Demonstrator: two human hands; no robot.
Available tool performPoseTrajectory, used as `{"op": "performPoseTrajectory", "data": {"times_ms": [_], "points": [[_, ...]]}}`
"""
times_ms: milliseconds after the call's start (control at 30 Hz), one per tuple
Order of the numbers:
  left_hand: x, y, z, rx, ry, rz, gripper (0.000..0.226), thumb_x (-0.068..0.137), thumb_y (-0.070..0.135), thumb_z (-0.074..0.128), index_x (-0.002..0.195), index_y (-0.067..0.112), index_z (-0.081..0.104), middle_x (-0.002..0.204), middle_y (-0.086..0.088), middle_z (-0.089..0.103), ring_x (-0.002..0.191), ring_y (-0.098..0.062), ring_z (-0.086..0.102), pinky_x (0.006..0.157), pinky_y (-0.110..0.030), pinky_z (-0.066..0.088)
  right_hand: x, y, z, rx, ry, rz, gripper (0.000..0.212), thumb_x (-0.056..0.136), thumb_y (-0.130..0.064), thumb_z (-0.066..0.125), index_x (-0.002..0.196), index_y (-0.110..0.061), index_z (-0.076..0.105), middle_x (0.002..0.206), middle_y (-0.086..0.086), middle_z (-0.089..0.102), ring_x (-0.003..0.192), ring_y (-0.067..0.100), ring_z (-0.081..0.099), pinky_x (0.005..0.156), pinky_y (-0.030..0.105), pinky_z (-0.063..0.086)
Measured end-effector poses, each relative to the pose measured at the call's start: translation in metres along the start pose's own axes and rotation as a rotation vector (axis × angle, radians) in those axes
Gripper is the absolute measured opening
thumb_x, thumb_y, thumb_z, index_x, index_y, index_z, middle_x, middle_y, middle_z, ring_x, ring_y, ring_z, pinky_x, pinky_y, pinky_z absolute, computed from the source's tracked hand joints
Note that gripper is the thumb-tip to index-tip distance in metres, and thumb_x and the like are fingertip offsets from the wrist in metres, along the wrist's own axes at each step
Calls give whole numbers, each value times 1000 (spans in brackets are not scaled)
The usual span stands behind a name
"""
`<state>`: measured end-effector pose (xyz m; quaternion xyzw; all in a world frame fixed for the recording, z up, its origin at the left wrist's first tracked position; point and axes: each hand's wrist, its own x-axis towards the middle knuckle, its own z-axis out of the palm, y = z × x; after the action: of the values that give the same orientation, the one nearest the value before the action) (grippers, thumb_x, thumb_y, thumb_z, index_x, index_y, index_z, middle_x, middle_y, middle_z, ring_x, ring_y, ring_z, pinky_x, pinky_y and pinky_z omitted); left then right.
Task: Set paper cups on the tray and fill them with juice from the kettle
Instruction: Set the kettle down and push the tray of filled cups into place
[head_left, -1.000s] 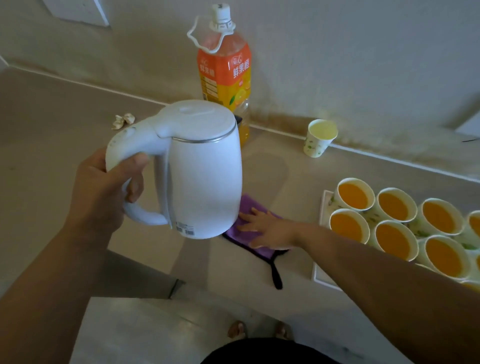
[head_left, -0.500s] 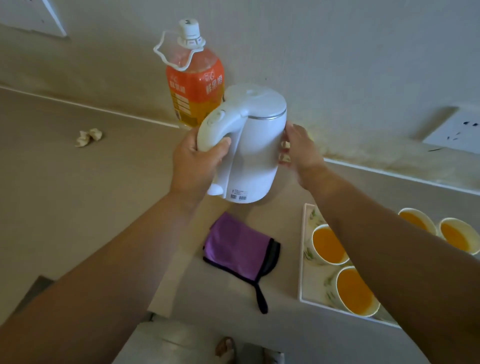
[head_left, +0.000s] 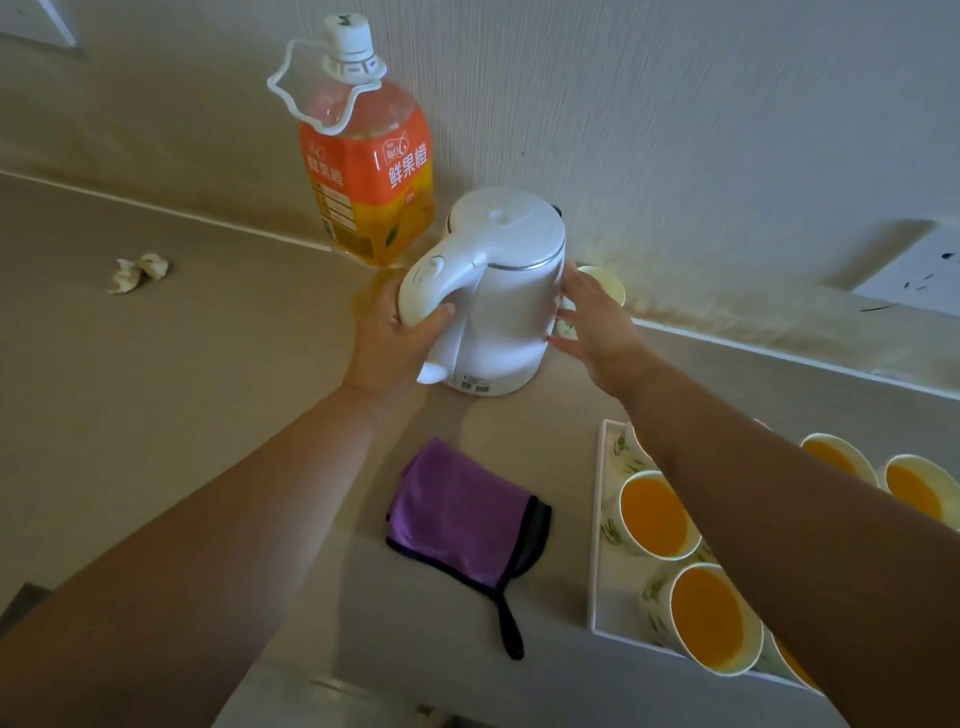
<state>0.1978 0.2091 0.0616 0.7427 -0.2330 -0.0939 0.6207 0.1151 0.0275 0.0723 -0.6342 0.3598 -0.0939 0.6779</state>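
Note:
The white kettle stands upright on the counter near the wall. My left hand is wrapped around its handle. My right hand rests flat against the kettle's right side, fingers spread. A white tray at the lower right carries several paper cups filled with orange juice; my right forearm hides some of them. One more paper cup stands by the wall behind my right hand, partly hidden.
A large orange juice bottle stands against the wall behind the kettle. A purple cloth lies on the counter in front of it. A crumpled paper scrap lies far left. A wall socket is at the right.
The kettle went from held in the air near me to back by the wall and down onto the counter. My right hand left the purple cloth and came to the kettle's side.

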Motion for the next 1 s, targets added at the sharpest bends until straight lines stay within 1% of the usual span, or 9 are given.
{"op": "performPoseTrajectory", "data": {"times_ms": [100, 233, 333, 500, 600, 733, 867, 933, 1000], "points": [[6, -4, -4, 257, -45, -23, 52, 87, 36, 63, 131, 13, 47, 117, -5, 60, 99, -16, 59, 78, -26, 45, -3, -2, -2, 18, 35, -5, 44, 99, -44, 40, 137, -22, 43, 133, -2, 48, 122, 19, 47, 73, 25, 50], [11, 1, -4, 658, -7, -124, 66, 89, 52, 54, 133, 6, 37, 125, -14, 51, 106, -31, 55, 80, -42, 45, -6, -4, 3, -58, 75, -50, 44, 98, -44, 43, 137, -24, 39, 113, -7, 49, 93, 10, 55, 94, 39, 50], [13, 2, 2, 576, 31, -159, 64, 88, 48, 59, 131, 6, 39, 124, -15, 51, 106, -32, 56, 81, -43, 48, -7, -4, 5, -108, 85, -77, 50, 98, -41, 45, 142, -22, 34, 125, -5, 43, 80, 4, 51, 98, 39, 48], [16, 3, 9, 536, 74, -172, 58, 88, 37, 65, 128, 4, 40, 124, -16, 50, 109, -31, 54, 83, -40, 46, -4, -8, 3, -143, 96, -91, 51, 98, -39, 45, 143, -19, 34, 120, -2, 43, 97, 11, 47, 100, 39, 45], [15, -1, 7, 473, 97, -167, 55, 86, 33, 69, 125, 5, 43, 120, -15, 54, 105, -29, 58, 83, -40, 48, -1, -4, 3, -144, 110, -78, 56, 95, -44, 46, 145, -22, 32, 136, -1, 44, 119, 18, 46, 106, 44, 40], [6, -2, 5, 368, 89, -232, 57, 84, 29, 71, 127, 7, 41, 124, -14, 52, 102, -31, 60, 85, -43, 51, -5, -5, 4, -178, 88, -58, 59, 96, -45, 44, 148, -23, 28, 145, 1, 39, 126, 21, 43, 108, 43, 38], [-11, -2, 3, 237, 126, -361, 76, 76, 39, 72, 136, 10, 37, 131, -18, 48, 104, -35, 60, 86, -52, 54, -24, -10, 9, -243, 178, -96, 59, 95, -37, 51, 147, -18, 30, 146, 3, 37, 113, 16, 47, 102, 36, 40], [-27, -2, 4, 162, 154, -405, 70, 81, 31, 68, 138, 12, 34, 133, -13, 44, 112, -31, 57, 90, -51, 52, -44, -15, 12, -81, 226, -116, 48, 95, -27, 53, 139, -14, 40, 131, 3, 49, 100, 15, 55, 96, 35, 47], [-52, -4, 8, 162, 111, -414, 58, 85, 28, 63, 135, 14, 38, 131, -8, 48, 113, -28, 56, 94, -50, 50, -76, -18, 13, 175, 135, -83, 29, 97, -20, 50, 125, -11, 51, 108, 2, 59, 86, 15, 60, 82, 31, 52]]}}
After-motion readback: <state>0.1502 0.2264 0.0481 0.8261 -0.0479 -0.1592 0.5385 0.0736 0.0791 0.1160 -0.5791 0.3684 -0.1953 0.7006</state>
